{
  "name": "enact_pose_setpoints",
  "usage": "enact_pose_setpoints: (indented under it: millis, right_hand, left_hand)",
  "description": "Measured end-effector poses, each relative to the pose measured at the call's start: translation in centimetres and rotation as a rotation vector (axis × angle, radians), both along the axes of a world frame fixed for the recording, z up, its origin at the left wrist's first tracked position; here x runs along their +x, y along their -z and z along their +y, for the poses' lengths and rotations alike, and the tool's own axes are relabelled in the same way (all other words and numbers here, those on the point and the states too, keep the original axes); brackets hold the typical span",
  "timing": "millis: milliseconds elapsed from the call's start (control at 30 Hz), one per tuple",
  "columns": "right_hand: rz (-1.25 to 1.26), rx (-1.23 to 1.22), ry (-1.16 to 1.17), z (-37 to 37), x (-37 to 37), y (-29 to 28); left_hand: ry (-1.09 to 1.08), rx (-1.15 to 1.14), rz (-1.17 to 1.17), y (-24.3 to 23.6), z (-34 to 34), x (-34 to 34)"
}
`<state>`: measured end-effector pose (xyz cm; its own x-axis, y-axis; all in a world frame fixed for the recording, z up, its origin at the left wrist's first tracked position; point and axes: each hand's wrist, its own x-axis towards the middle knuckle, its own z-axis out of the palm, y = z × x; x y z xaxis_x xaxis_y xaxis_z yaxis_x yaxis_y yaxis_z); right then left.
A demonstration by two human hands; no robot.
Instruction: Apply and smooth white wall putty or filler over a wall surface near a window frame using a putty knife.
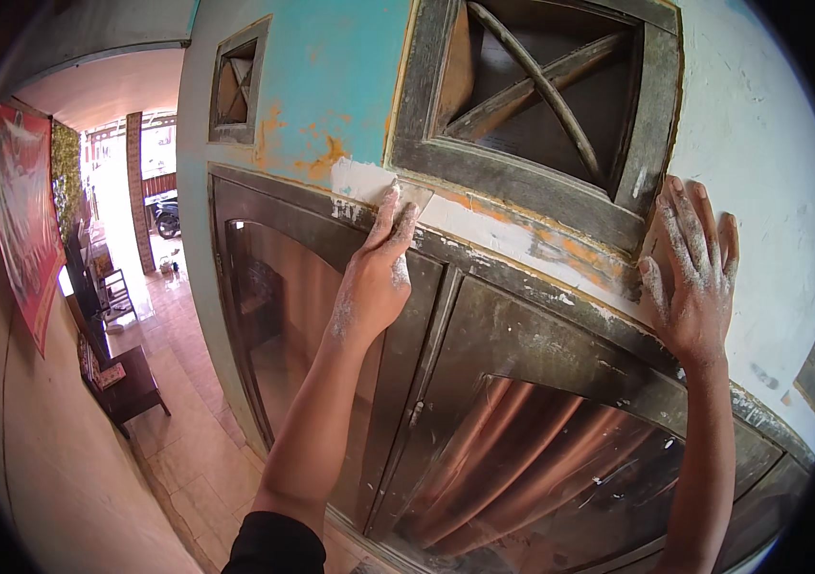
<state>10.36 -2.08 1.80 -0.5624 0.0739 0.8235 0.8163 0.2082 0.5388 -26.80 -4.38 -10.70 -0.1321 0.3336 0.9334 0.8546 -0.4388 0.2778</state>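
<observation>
My left hand (376,287) presses a thin, greyish flat filler spreader (417,197) against the narrow wall strip above the brown door frame. White filler (359,180) lies on the strip beside it, and white powder marks the fingers. My right hand (690,277) lies open, fingers spread, against the white wall by the lower right corner of the wooden vent frame (522,177). White residue coats its fingers too. Between the hands, the wall strip (522,237) shows white filler and orange-brown patches.
Below are brown doors (465,354) with glass panes and a curtain (522,440) behind one. A smaller vent (238,83) sits in the turquoise wall (331,77). At left are a red banner (26,210), a dark table (134,387) and a tiled passage (187,402).
</observation>
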Motion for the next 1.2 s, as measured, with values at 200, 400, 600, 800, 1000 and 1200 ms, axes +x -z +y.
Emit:
enact_pose_setpoints:
  millis: [200,400,600,800,1000,1200]
  right_hand:
    - [-0.004,0.003,0.008,0.1,0.0,0.0]
    - [0.001,0.011,0.009,0.2,0.1,0.1]
    - [-0.004,0.024,0.016,0.3,0.2,0.2]
    - [0.003,0.021,0.013,0.4,0.1,0.1]
    - [-0.002,0.026,0.031,0.2,0.0,0.1]
    - [0.001,0.031,0.039,0.2,-0.1,0.2]
  left_hand:
    - [-0.019,0.028,0.026,0.2,-0.1,-0.1]
    - [-0.005,0.029,0.015,0.0,0.0,-0.4]
    - [0.008,0.032,0.006,-0.5,0.0,-1.0]
    - [0.007,0.004,-0.007,-0.4,0.0,-1.8]
    - [-0.016,-0.001,-0.003,-0.4,0.0,-1.9]
    - [-0.022,0.024,-0.001,0.1,0.2,-2.2]
